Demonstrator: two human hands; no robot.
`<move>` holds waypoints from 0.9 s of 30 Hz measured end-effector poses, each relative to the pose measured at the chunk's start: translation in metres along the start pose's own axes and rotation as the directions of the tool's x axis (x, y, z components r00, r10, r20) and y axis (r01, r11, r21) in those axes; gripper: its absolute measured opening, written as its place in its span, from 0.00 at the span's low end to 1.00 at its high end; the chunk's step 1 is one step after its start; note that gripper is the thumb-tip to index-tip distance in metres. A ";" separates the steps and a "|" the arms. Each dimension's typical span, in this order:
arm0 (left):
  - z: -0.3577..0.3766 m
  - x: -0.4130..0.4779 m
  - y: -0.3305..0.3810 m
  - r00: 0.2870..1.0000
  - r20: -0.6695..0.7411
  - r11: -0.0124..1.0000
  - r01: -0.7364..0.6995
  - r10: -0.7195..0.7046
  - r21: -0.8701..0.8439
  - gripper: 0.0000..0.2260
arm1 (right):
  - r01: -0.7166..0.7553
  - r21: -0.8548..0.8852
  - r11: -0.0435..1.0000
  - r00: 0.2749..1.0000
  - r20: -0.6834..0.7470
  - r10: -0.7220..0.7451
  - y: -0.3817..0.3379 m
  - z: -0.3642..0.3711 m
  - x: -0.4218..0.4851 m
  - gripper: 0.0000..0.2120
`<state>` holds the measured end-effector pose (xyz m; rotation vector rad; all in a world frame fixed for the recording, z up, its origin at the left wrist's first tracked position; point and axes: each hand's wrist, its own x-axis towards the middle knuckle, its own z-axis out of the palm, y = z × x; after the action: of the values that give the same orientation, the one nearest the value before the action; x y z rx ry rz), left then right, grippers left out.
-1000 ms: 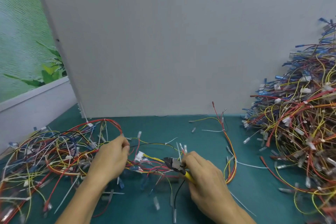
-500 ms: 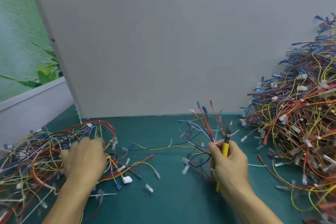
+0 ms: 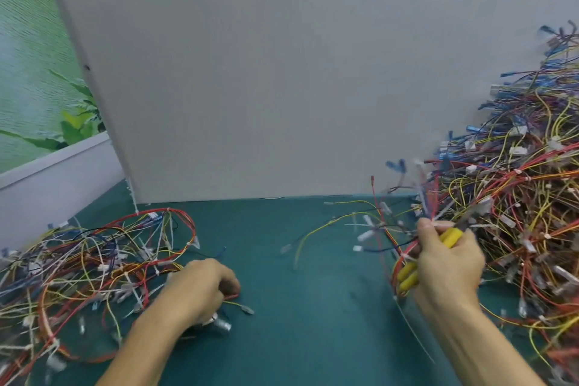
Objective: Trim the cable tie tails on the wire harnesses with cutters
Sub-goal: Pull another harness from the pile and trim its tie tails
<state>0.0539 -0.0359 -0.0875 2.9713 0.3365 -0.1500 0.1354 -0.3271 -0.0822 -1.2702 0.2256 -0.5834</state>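
My right hand (image 3: 446, 263) grips the yellow-handled cutters (image 3: 449, 236) and also pinches a wire harness (image 3: 380, 227) whose red, yellow and blue wires trail left over the green mat; it is blurred by motion. The hand sits at the left edge of a tall heap of harnesses (image 3: 517, 197) on the right. My left hand (image 3: 203, 287) rests palm down on the mat, fingers curled over red and yellow wires at the right edge of a flatter pile of harnesses (image 3: 94, 263) on the left. White cable tie tails stick out of both piles.
A grey board (image 3: 282, 72) stands upright behind the green mat (image 3: 307, 307). A white ledge (image 3: 53, 172) runs along the left, with a green leaf picture above it. Loose clear connectors (image 3: 247, 310) lie by my left hand.
My right hand moved right to the big heap, carrying the cutters and a harness. My left hand shifted right and nearer, leaving the trimmed harness on the left pile.
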 end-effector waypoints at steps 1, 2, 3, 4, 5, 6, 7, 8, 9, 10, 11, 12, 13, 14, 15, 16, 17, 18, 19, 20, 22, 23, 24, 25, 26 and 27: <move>-0.004 -0.001 -0.007 0.997 0.028 0.997 0.074 -0.075 0.032 0.16 | -0.002 0.020 1.000 1.000 -0.017 0.002 -0.003 -0.003 0.006 0.12; -0.007 -0.002 -0.015 0.988 0.043 0.987 0.147 -0.150 0.072 0.16 | -0.008 0.033 0.999 1.000 -0.023 0.009 -0.005 -0.006 0.009 0.12; -0.010 -0.003 -0.026 0.975 0.062 0.973 0.207 -0.214 0.101 0.16 | -0.016 0.038 0.999 1.000 -0.022 0.017 -0.005 -0.008 0.011 0.11; -0.014 -0.004 -0.035 0.960 0.098 0.961 0.253 -0.264 0.114 0.16 | -0.026 0.039 0.999 1.000 -0.015 0.027 -0.005 -0.009 0.012 0.11; -0.017 -0.005 -0.044 0.942 0.142 0.951 0.287 -0.303 0.118 0.16 | -0.037 0.041 0.998 0.999 -0.004 0.037 -0.004 -0.009 0.012 0.11; -0.021 -0.007 -0.050 0.924 0.185 0.941 0.315 -0.334 0.122 0.16 | -0.049 0.050 0.998 0.999 0.011 0.048 -0.003 -0.009 0.011 0.10; -0.023 -0.009 -0.057 0.909 0.227 0.935 0.325 -0.350 0.139 0.14 | -0.063 0.067 0.996 0.998 0.030 0.061 -0.004 -0.008 0.010 0.09; -0.026 -0.013 -0.060 0.895 0.252 0.928 0.335 -0.367 0.160 0.12 | -0.079 0.086 0.993 0.996 0.052 0.075 -0.005 -0.008 0.010 0.09; -0.028 -0.016 -0.062 0.888 0.254 0.921 0.350 -0.384 0.168 0.11 | -0.094 0.101 0.990 0.993 0.075 0.087 -0.006 -0.007 0.010 0.08; -0.028 -0.018 -0.062 0.889 0.246 0.920 0.358 -0.387 0.156 0.11 | -0.104 0.111 0.988 0.991 0.097 0.094 -0.008 -0.007 0.009 0.08; -0.028 -0.018 -0.061 0.900 0.224 0.927 0.353 -0.373 0.125 0.13 | -0.111 0.115 0.987 0.989 0.115 0.097 -0.010 -0.007 0.009 0.08; -0.029 -0.018 -0.054 0.918 0.184 0.936 0.340 -0.352 0.093 0.13 | -0.115 0.112 0.987 0.986 0.131 0.100 -0.011 -0.007 0.008 0.07; -0.031 -0.018 -0.045 0.940 0.139 0.950 0.305 -0.311 0.063 0.11 | -0.121 0.104 0.987 0.984 0.147 0.105 -0.014 -0.006 0.006 0.06; -0.032 -0.017 -0.036 0.961 0.100 0.966 0.257 -0.259 0.029 0.08 | -0.128 0.095 0.987 0.980 0.162 0.111 -0.016 -0.005 0.004 0.05; -0.032 -0.015 -0.029 0.976 0.083 0.978 0.206 -0.203 -0.019 0.06 | -0.135 0.090 0.987 0.977 0.180 0.118 -0.018 -0.005 0.002 0.03; -0.032 -0.015 -0.022 0.983 0.094 0.985 0.166 -0.161 -0.051 0.08 | -0.144 0.090 0.985 0.972 0.199 0.124 -0.020 -0.004 0.000 0.03; -0.032 -0.015 -0.017 0.985 0.115 0.989 0.137 -0.130 -0.056 0.11 | -0.154 0.089 0.984 0.967 0.218 0.132 -0.022 -0.003 -0.001 0.03; -0.033 -0.016 -0.012 0.988 0.115 0.994 0.106 -0.101 -0.037 0.12 | -0.170 0.089 0.981 0.961 0.237 0.145 -0.024 -0.002 -0.003 0.03; -0.035 -0.018 -0.007 0.995 0.078 0.998 0.061 -0.059 -0.026 0.12 | -0.194 0.092 0.977 0.952 0.257 0.165 -0.026 0.000 -0.005 0.04; -0.037 -0.020 0.000 1.000 0.011 0.999 0.011 -0.011 -0.047 0.09 | -0.228 0.101 0.968 0.941 0.280 0.192 -0.028 0.002 -0.008 0.04; -0.039 -0.025 0.018 0.988 -0.128 0.978 -0.113 0.091 -0.176 0.05 | -0.304 0.118 0.945 0.912 0.324 0.252 -0.030 0.005 -0.013 0.02; -0.039 -0.027 0.029 0.980 -0.148 0.950 -0.170 0.135 -0.262 0.04 | -0.337 0.121 0.934 0.899 0.336 0.280 -0.031 0.007 -0.016 0.02; -0.035 -0.028 0.040 0.976 -0.130 0.904 -0.212 0.175 -0.371 0.05 | -0.366 0.124 0.923 0.888 0.343 0.306 -0.031 0.009 -0.019 0.03; -0.029 -0.029 0.051 0.972 -0.081 0.838 -0.231 0.220 -0.494 0.06 | -0.392 0.128 0.911 0.878 0.348 0.329 -0.031 0.011 -0.022 0.04; -0.021 -0.030 0.063 0.965 -0.021 0.757 -0.218 0.260 -0.616 0.07 | -0.417 0.137 0.898 0.868 0.353 0.350 -0.031 0.013 -0.025 0.04; -0.013 -0.032 0.074 0.961 0.029 0.670 -0.171 0.276 -0.723 0.07 | -0.442 0.147 0.885 0.857 0.360 0.368 -0.031 0.015 -0.028 0.05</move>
<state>0.0411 -0.1121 -0.0610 2.1705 -0.0124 -0.1481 0.1099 -0.3052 -0.0531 -1.0356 0.1427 -0.0254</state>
